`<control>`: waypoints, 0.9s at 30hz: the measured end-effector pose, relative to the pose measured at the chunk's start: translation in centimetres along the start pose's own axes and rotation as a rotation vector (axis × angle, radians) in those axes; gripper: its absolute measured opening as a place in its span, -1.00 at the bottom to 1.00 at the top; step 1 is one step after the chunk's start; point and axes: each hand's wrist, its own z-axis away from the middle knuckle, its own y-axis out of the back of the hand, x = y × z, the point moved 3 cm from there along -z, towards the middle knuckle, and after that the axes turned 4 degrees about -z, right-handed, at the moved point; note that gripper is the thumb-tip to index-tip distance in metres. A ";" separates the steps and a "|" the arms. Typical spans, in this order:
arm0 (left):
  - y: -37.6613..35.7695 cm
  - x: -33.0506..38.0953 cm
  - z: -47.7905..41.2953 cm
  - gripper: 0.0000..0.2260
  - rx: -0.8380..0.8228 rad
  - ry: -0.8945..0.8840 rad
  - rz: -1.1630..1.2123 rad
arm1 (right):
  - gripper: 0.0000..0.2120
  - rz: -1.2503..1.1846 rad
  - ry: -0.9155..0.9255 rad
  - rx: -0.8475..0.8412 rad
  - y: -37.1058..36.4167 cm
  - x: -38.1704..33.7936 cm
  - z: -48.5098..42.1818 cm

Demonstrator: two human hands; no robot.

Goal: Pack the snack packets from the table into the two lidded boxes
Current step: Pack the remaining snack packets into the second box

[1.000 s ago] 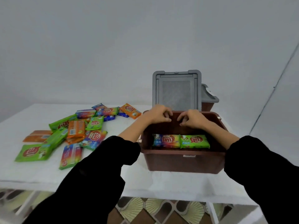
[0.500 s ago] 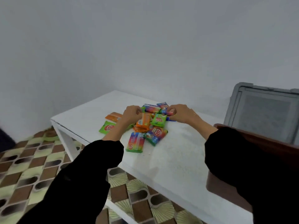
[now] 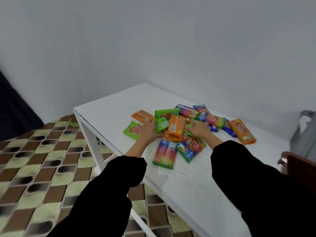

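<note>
A pile of snack packets lies on the white table [image 3: 188,189]. Both my hands are in it. My left hand [image 3: 147,133] curls its fingers over the end of a small green packet [image 3: 161,124]. My right hand [image 3: 199,130] pinches the edge of another green packet [image 3: 190,133]. An upright orange packet [image 3: 176,128] leans between the two hands. In front of them lie two rainbow packets [image 3: 165,154] [image 3: 191,147]. At the right edge show a corner of the brown box [image 3: 298,168] and its raised grey lid [image 3: 304,132]. The inside of the box is out of view.
More packets lie around the pile: an orange one [image 3: 242,131] to the right, an orange one [image 3: 142,115] and a green one [image 3: 131,130] to the left, rainbow and blue ones behind. The table's left edge drops to a patterned floor [image 3: 42,168]. A grey wall stands behind.
My hands left the brown box and crossed to the pile on the left, and my view turned with them. They now close on green packets beside the orange one.
</note>
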 end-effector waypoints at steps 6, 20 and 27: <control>0.1 0.2 -1.5 -0.37 0.072 -0.071 0.099 | -0.31 -0.123 -0.124 -0.018 0.2 0.1 -1.3; 6.7 4.2 -1.0 -0.31 0.246 -0.153 0.358 | -0.19 -0.617 -0.106 0.048 8.3 4.6 1.5; 10.7 14.3 2.3 -0.30 0.114 -0.545 0.190 | -0.31 -0.635 -0.020 0.153 16.1 8.9 10.2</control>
